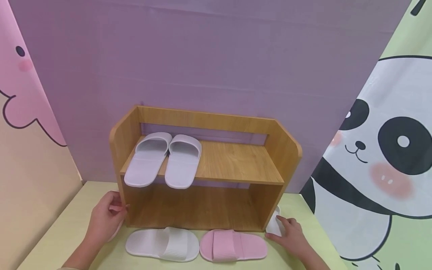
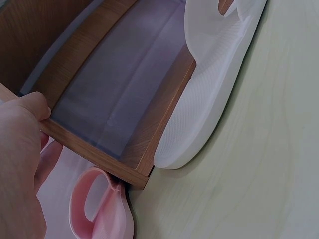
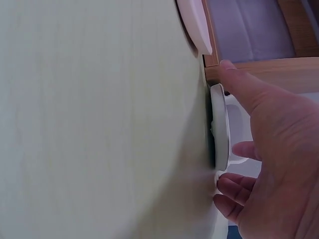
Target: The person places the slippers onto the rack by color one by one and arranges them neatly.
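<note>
1. A purple cloth is hanging at the back, w/ a panda print showing to the R and a pink cartoon figure to the L.
2. One pale yellow table is spreading out below, carrying everything else.
3. One 2-tier wooden rack is standing on it, open side facing the person.
4. Two bare hands are working well apart, one per side. L hand: forearm is slanting up from the bottom L; thumb is lying on the inner face of the rack's L panel, fingers are curling round its outside, so it's gripping the front edge.
5. R hand: forearm is slanting in from the bottom R; thumb is pointing at the R panel's front edge, the other fingers are bending loosely by a slipper, spread away from the thumb. Can't tell if the thumb's touching wood; it isn't clamping anything.
6. Slippers, 6 total: 4 whitish, 2 pink. Two whitish ones are sitting side by side on the upper shelf, L half. One white and one pink are lying end to end along the front. One white is lying just outside the R panel, one pink just outside the L.
</note>
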`<state>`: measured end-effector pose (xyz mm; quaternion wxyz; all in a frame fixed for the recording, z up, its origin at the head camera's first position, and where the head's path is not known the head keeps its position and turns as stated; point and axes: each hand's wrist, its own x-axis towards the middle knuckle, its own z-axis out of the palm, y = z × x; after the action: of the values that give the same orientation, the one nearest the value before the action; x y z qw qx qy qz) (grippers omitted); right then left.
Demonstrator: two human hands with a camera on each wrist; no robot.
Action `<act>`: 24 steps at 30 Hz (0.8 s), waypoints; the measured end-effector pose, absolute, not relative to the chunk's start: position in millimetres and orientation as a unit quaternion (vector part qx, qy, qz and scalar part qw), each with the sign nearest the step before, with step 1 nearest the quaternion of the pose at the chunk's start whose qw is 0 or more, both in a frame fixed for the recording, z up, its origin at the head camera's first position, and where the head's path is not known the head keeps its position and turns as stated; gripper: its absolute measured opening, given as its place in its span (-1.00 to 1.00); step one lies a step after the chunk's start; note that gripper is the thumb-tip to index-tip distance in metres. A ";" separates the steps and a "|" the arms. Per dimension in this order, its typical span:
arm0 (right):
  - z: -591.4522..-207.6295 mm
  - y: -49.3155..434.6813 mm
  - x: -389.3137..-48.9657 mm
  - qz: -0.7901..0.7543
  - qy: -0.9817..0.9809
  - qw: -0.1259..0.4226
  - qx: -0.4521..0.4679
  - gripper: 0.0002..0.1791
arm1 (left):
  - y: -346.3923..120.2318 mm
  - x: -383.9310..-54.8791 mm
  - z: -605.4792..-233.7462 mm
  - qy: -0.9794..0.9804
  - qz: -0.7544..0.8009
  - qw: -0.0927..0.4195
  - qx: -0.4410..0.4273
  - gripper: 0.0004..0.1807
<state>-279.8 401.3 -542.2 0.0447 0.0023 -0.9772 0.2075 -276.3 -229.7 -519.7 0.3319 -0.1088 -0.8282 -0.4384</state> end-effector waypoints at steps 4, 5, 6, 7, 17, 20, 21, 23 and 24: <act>-542.5 397.9 -281.0 0.200 -0.978 0.053 0.007 0.10 | -230.0 -276.5 -519.5 -0.829 -0.438 0.330 -0.109 -0.64; -543.2 397.5 -281.5 0.197 -0.979 0.054 0.007 0.11 | -230.1 -276.5 -519.4 -0.829 -0.438 0.329 -0.109 -0.64; -543.6 397.1 -281.8 0.197 -0.979 0.056 0.009 0.11 | -230.1 -276.5 -519.3 -0.830 -0.438 0.328 -0.108 -0.64; -544.5 396.9 -282.2 0.197 -0.979 0.057 0.009 0.11 | -230.2 -276.3 -519.1 -0.831 -0.437 0.327 -0.107 -0.64; -546.6 399.2 -285.5 0.208 -0.977 0.046 0.002 0.09 | -230.4 -276.6 -520.7 -0.829 -0.436 0.331 -0.111 -0.62; -544.7 400.3 -285.5 0.212 -0.976 0.040 -0.011 0.04 | -230.5 -276.7 -521.4 -0.827 -0.439 0.333 -0.114 -0.63; -544.3 400.6 -285.4 0.211 -0.977 0.038 -0.015 0.02 | -230.4 -276.6 -521.6 -0.826 -0.440 0.333 -0.114 -0.63; -543.7 400.6 -284.9 0.209 -0.977 0.034 -0.023 0.00 | -230.2 -276.4 -521.8 -0.825 -0.441 0.334 -0.116 -0.63; -543.8 400.8 -284.6 0.208 -0.977 0.032 -0.026 -0.01 | -230.1 -276.4 -521.7 -0.824 -0.442 0.334 -0.117 -0.63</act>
<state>-284.6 400.8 -543.8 0.0322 -0.0258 -0.9772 0.2083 -276.4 -230.1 -521.7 0.3339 -0.1167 -0.8243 -0.4421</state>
